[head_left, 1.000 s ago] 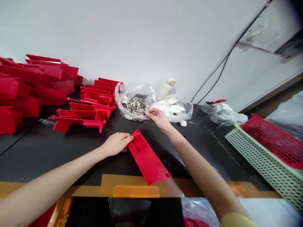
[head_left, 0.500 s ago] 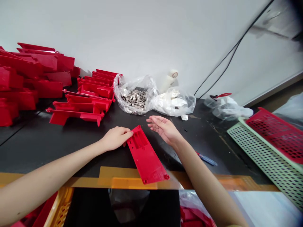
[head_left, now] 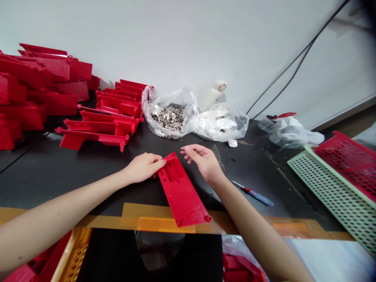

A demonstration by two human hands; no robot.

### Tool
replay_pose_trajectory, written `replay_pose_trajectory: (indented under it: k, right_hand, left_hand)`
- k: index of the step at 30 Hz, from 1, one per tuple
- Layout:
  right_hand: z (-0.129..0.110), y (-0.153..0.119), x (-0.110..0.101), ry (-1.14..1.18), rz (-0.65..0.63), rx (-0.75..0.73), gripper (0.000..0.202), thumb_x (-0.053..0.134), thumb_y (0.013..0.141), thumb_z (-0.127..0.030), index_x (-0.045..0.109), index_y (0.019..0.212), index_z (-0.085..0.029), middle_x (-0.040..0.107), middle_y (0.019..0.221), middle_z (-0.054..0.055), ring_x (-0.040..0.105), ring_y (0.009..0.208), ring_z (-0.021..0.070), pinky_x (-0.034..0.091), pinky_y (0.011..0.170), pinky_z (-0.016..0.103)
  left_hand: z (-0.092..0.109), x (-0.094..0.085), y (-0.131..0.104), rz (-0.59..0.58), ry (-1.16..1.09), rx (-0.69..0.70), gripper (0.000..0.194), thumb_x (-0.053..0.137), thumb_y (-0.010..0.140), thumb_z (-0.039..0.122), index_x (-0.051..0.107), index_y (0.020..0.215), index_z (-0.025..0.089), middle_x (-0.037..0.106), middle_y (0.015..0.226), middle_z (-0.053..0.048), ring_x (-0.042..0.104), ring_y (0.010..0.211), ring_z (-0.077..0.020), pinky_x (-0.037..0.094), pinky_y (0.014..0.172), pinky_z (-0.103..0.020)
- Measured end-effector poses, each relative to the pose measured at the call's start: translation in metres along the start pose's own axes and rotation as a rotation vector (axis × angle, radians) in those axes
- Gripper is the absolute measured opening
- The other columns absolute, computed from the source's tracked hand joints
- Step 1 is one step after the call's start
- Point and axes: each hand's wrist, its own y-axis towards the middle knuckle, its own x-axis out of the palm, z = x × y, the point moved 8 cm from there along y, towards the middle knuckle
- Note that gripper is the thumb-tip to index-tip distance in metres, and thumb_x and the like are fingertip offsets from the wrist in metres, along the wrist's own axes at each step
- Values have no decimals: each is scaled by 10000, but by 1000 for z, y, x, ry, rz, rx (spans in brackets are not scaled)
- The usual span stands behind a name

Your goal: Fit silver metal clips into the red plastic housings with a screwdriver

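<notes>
My left hand (head_left: pixel 144 167) grips the far end of a flat red plastic panel (head_left: pixel 187 196) by its left edge, thumb on top. The panel lies aslant at the table's front edge, its near end over the orange tape. It has a slotted recess, small holes and round corner bosses. Just right of its far end, my right hand (head_left: pixel 205 162) hovers with thumb and fingers pinched together. Whatever lies between those fingertips is too small to make out. Beyond the hands stands an open clear plastic bag (head_left: pixel 147 111) of small metal clips (head_left: pixel 170 118).
Red panels are lined up (head_left: pixel 102 127) at back left, beside a larger red pile (head_left: pixel 58 84). A screwdriver (head_left: pixel 254 194) lies right of my right arm. Further right are a white bag (head_left: pixel 221 127), a pale bottle (head_left: pixel 216 94) and a green basket (head_left: pixel 326 196).
My right hand has closed from loosely extended fingers to a pinch near the panel's far end. My left hand keeps its hold on the panel. The view has shifted slightly.
</notes>
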Motion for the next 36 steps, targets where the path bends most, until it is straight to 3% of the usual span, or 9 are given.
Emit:
replay_pose_trajectory:
  k: [3,7,12,19,22,25,28,36]
  right_hand:
    - [4,1,0,-3,-9,45,297,826,583,-409,735,753,-183,665,653,-11,506,498,53,435,460,181]
    - [11,2,1,39,-39,154,355,823,568,-463,687,688,-157,678,624,17,595,517,83,484,474,183]
    - [13,-1,4,95,-67,211,390,849,548,-441,671,752,-160,699,648,15,622,522,79,500,480,162]
    - [20,-1,4,181,-83,281,335,803,651,-436,659,676,-135,597,509,-38,521,409,25,439,389,103]
    - [22,-2,4,236,-87,352,259,768,720,-386,686,722,-141,615,543,-40,550,437,19,469,418,83]
    - [23,-6,6,257,-107,423,116,761,741,-224,719,794,-130,695,651,2,637,541,41,539,532,90]
    - [24,-9,8,259,-118,460,105,740,734,-102,735,838,-118,737,733,37,680,618,63,558,581,95]
    - [30,-5,0,263,-82,460,43,714,773,-135,723,816,-135,722,728,-2,606,506,12,502,464,59]
  left_hand:
    - [0,0,0,0,-3,2,428,361,885,493,587,666,203,622,571,21,596,570,-153,406,565,-230]
    - [0,0,0,4,-11,7,427,360,885,493,571,652,203,612,547,22,596,556,-153,406,557,-230]
    - [0,1,0,4,-20,26,430,361,889,494,572,652,203,614,547,22,598,550,-151,410,556,-229]
    - [-1,1,0,-1,-30,37,429,365,898,490,571,654,203,618,561,26,598,546,-143,410,561,-227]
    - [0,0,0,1,-31,38,428,368,899,487,559,644,201,604,549,27,591,540,-141,409,564,-227]
    - [0,0,0,-1,-31,35,426,369,899,486,564,652,199,609,560,24,591,538,-141,410,564,-229]
    - [0,1,0,-2,-31,33,428,368,897,493,572,665,197,615,572,22,594,538,-143,412,567,-232]
    - [0,1,0,-2,-31,43,439,367,895,504,563,654,193,606,564,24,588,533,-141,409,565,-233]
